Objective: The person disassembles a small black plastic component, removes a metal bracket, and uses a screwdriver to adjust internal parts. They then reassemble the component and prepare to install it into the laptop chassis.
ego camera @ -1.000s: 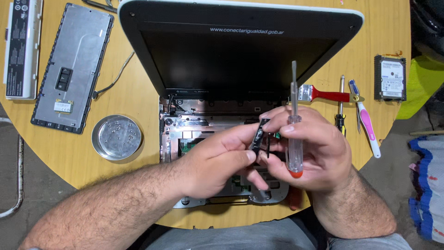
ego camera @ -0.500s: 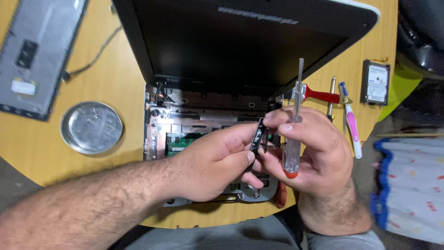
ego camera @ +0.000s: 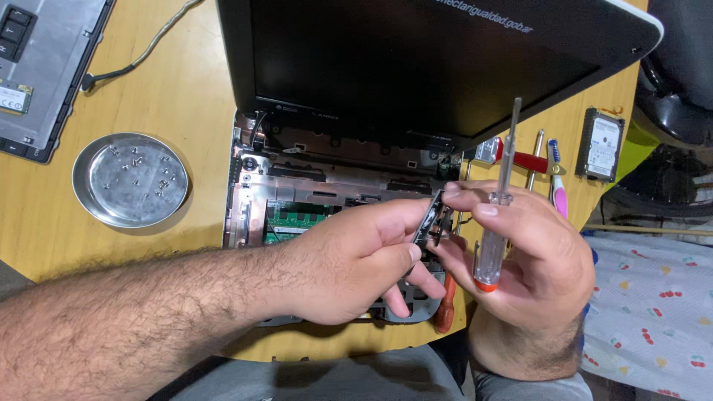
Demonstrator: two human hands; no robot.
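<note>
over the yellow table (ego camera: 186, 96), left hand (ego camera: 349, 267) and right hand (ego camera: 527, 260) pinch a small black bracket (ego camera: 431, 221) by its edges, probably light, stiff.

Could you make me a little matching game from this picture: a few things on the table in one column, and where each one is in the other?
Things:
1. round metal dish
2. screwdriver
3. hard drive
4. small black part

Places:
A. flat on the table, far right of the laptop
B. pinched between both hands
C. left of the laptop, holding small screws
D. upright in the right hand

Pairs: 1-C, 2-D, 3-A, 4-B
</note>
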